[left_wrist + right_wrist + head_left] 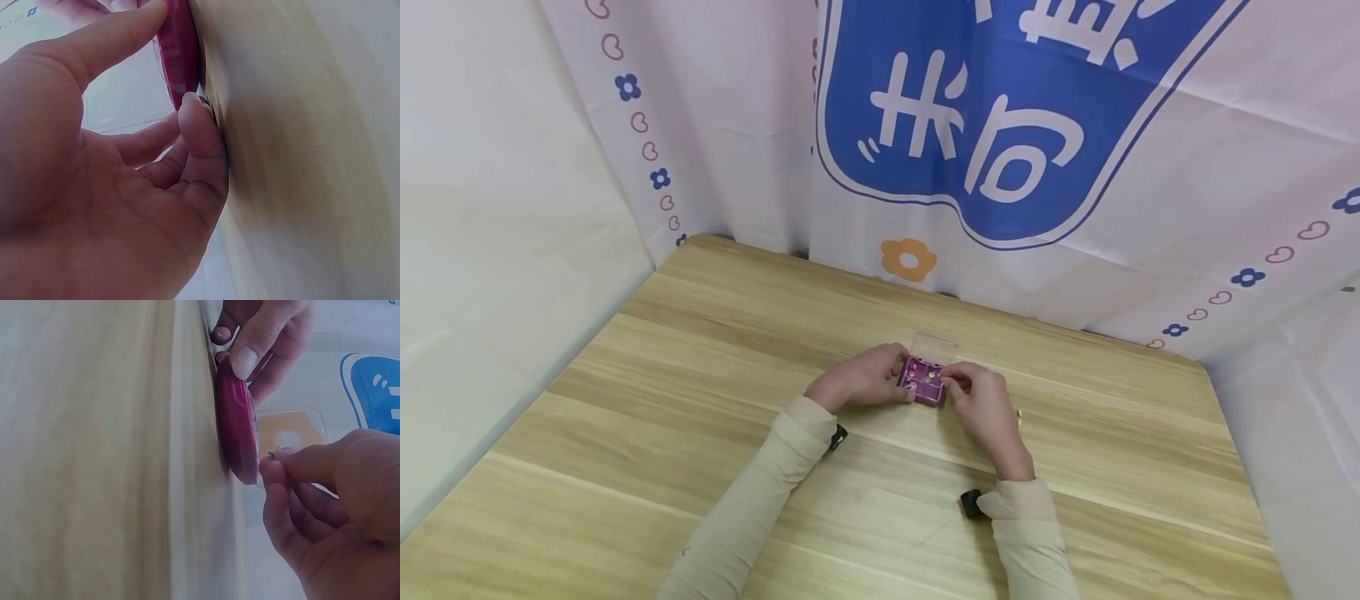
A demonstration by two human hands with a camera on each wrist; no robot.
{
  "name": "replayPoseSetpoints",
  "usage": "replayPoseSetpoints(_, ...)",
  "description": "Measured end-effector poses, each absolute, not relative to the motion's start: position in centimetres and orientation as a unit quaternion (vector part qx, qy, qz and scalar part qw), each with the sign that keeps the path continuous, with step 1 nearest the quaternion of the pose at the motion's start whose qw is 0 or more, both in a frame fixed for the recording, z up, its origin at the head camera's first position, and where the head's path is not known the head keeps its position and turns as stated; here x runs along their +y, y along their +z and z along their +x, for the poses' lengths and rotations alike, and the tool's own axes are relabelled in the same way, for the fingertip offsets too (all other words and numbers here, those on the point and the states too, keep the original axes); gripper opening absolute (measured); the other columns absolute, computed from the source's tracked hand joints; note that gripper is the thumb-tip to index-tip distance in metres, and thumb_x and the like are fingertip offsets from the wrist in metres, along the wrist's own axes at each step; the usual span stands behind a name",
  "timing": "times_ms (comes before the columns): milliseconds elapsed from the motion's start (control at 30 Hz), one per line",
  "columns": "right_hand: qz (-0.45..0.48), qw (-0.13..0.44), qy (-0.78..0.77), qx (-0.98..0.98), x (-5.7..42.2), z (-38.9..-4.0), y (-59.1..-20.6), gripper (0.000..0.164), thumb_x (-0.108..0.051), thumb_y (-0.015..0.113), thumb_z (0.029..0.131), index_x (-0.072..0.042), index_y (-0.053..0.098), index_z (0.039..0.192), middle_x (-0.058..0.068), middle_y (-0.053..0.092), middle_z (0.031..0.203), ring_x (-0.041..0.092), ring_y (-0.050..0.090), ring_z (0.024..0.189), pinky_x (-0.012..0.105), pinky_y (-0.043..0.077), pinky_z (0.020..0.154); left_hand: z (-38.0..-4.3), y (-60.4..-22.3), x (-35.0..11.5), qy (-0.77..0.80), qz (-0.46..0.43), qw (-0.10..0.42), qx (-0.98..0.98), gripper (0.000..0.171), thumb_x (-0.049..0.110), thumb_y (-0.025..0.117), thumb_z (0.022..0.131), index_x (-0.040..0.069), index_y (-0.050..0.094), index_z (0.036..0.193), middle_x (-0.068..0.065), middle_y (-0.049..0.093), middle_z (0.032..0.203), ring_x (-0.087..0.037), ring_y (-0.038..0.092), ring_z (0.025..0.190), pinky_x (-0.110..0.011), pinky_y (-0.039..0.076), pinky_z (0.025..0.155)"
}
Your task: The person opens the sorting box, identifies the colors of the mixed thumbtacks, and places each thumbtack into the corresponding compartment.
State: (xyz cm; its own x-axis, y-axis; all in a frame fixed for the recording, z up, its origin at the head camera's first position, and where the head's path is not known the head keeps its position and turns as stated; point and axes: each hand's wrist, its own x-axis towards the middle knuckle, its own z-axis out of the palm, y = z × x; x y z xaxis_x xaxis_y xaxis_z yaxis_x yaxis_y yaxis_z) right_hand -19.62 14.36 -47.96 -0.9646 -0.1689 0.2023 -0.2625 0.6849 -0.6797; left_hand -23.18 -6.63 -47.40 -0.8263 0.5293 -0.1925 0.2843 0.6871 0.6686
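Note:
A small purple compartment case [912, 385] lies on the table, its clear lid [935, 346] raised at the far side. Tiny pieces, some green and some pale, sit in its compartments. My left hand [868, 377] holds the case at its left side, thumb on the near edge and fingers by the far corner. Between the thumb and index finger of my right hand [983, 407] is a tiny green piece [271, 454], pinched just above the case's right side; its exact kind is too small to tell. The left wrist view shows the magenta side of the case [178, 53].
The wood-grain table [700, 400] spreads around both arms. A small yellow thing [1019, 417] shows beside the right wrist, partly hidden. White printed curtains [760, 167] hang along the back and sides. Each wrist wears a dark device.

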Motion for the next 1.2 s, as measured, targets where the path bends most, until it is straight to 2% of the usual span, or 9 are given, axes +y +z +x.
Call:
replayPoseSetpoints(267, 0.116, 0.072, 0.379, -0.915, 14.32, -19.68, -48.00, 0.011, -0.004, 0.069, 0.084, -0.007, 0.072, 0.095, 0.004, 0.069, 0.083, 0.012, 0.058, 0.068, 0.032, 0.054, 0.059, -23.11, -47.29, -6.57, 0.326, 0.228, 0.189, 0.898, 0.065, 0.029, 0.073, 0.082, 0.002, 0.041, 0.133, -0.010, 0.057, 0.116, -0.017, 0.054, 0.097, -0.035, 0.049, 0.088)
replayPoseSetpoints(567, 0.112, 0.054, 0.387, -0.913, 14.34, -19.73, -47.96, 0.014, -0.004, 0.067, 0.085, -0.006, 0.070, 0.099, 0.005, 0.069, 0.084, 0.012, 0.059, 0.071, 0.034, 0.056, 0.063, -23.09, -47.19, -6.62, 0.330, 0.226, 0.191, 0.896, 0.065, 0.029, 0.072, 0.083, 0.002, 0.041, 0.133, -0.012, 0.057, 0.117, -0.018, 0.054, 0.099, -0.036, 0.049, 0.089)
replayPoseSetpoints(1200, 0.109, 0.055, 0.388, -0.914, 14.75, -19.59, -47.50, 0.011, -0.004, 0.067, 0.085, -0.007, 0.070, 0.096, 0.005, 0.069, 0.084, 0.012, 0.059, 0.071, 0.034, 0.055, 0.065, -23.08, -47.20, -6.57, 0.324, 0.226, 0.191, 0.899, 0.066, 0.030, 0.072, 0.082, 0.002, 0.041, 0.133, -0.012, 0.057, 0.119, -0.019, 0.054, 0.101, -0.037, 0.048, 0.090)
